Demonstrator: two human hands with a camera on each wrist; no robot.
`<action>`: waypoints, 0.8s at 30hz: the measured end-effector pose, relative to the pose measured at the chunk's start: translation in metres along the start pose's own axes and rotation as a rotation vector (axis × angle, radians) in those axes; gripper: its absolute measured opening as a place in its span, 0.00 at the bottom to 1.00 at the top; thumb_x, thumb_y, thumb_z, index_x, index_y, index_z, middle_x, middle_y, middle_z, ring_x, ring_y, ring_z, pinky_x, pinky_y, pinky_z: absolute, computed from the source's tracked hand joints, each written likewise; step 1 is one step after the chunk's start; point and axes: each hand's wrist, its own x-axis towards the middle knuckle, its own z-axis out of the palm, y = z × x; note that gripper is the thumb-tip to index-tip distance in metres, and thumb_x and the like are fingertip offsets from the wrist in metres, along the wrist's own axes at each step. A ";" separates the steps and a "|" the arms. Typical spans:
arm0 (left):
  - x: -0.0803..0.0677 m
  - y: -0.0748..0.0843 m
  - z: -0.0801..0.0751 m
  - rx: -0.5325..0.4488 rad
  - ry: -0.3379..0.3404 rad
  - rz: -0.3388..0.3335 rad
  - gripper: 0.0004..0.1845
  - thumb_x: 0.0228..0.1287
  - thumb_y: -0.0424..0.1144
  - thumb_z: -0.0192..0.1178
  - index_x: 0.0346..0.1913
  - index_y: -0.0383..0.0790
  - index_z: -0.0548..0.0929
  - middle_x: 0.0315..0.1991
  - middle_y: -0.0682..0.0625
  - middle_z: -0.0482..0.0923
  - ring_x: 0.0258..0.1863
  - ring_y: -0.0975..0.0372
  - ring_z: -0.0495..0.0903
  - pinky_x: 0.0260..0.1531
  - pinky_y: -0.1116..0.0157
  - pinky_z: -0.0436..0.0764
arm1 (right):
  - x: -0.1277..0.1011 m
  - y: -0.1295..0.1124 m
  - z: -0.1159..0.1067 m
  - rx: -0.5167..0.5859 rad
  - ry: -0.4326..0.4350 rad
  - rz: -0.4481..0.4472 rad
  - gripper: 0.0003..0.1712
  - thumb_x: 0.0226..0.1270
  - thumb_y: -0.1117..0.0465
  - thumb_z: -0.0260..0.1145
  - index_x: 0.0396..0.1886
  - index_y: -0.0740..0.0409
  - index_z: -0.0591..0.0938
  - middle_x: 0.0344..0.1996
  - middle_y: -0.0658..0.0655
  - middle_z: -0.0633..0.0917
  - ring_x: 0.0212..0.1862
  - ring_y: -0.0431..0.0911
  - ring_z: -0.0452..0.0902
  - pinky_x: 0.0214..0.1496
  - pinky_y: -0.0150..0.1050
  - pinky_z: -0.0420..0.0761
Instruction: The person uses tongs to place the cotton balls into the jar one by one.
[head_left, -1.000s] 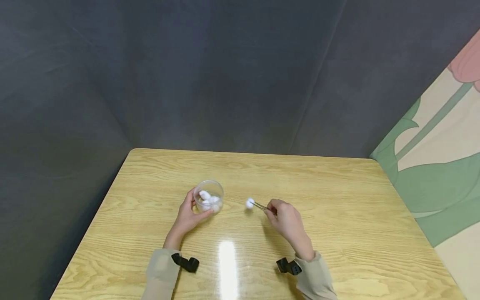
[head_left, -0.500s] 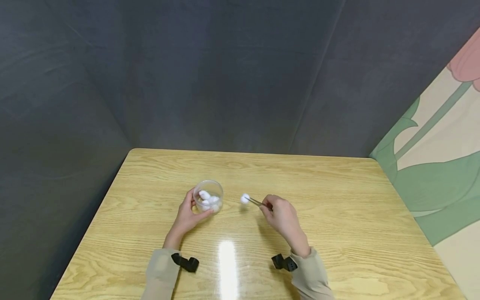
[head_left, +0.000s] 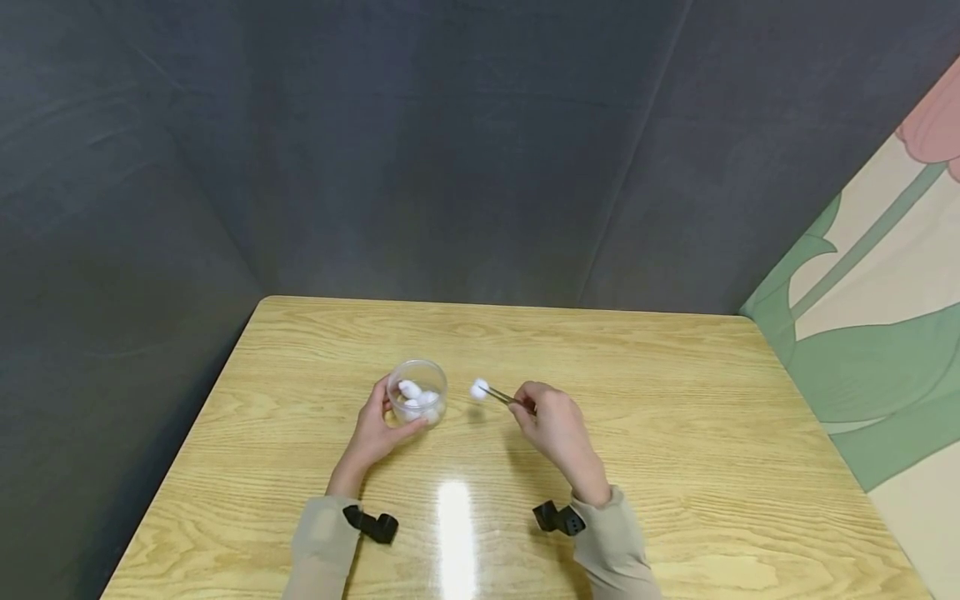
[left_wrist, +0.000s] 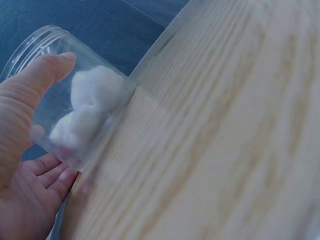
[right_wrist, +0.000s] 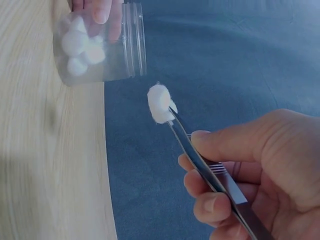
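Observation:
A clear plastic jar (head_left: 417, 372) stands upright and uncapped on the table, with several white cotton balls (left_wrist: 97, 89) inside. My left hand (head_left: 377, 432) grips it around the side, thumb across the near wall. To the right, my right hand (head_left: 557, 427) pinches metal tweezers (right_wrist: 196, 162) between thumb and fingers. Their tips clasp a single cotton ball (right_wrist: 159, 103), held above the table a short way right of the jar. In the right wrist view this cotton ball is apart from the jar's threaded rim.
The light wood table (head_left: 675, 400) reaches back to a dark cloth (head_left: 450, 167). A flower-patterned fabric (head_left: 885, 367) hangs at the right. Each sleeve carries a black wrist camera (head_left: 558, 518). A bright light reflection lies on the tabletop between the forearms.
My right hand has moved left and slightly away from me, bringing the tweezers and cotton ball closer to the jar. My left hand and the jar have stayed in place.

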 end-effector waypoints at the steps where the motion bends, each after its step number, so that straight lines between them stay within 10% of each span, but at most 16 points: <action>1: -0.001 0.005 -0.001 0.004 -0.004 0.004 0.45 0.49 0.30 0.71 0.68 0.28 0.57 0.60 0.33 0.67 0.55 0.44 0.69 0.55 0.47 0.67 | 0.001 -0.001 0.000 -0.001 -0.001 -0.001 0.08 0.56 0.66 0.70 0.23 0.57 0.79 0.20 0.49 0.78 0.20 0.38 0.67 0.21 0.31 0.68; 24: -0.002 0.012 -0.001 -0.007 -0.004 -0.006 0.44 0.48 0.30 0.71 0.67 0.29 0.59 0.59 0.33 0.68 0.55 0.43 0.69 0.56 0.49 0.67 | 0.009 -0.016 0.004 0.031 0.013 -0.034 0.08 0.56 0.66 0.70 0.23 0.56 0.79 0.21 0.49 0.79 0.21 0.38 0.70 0.22 0.31 0.70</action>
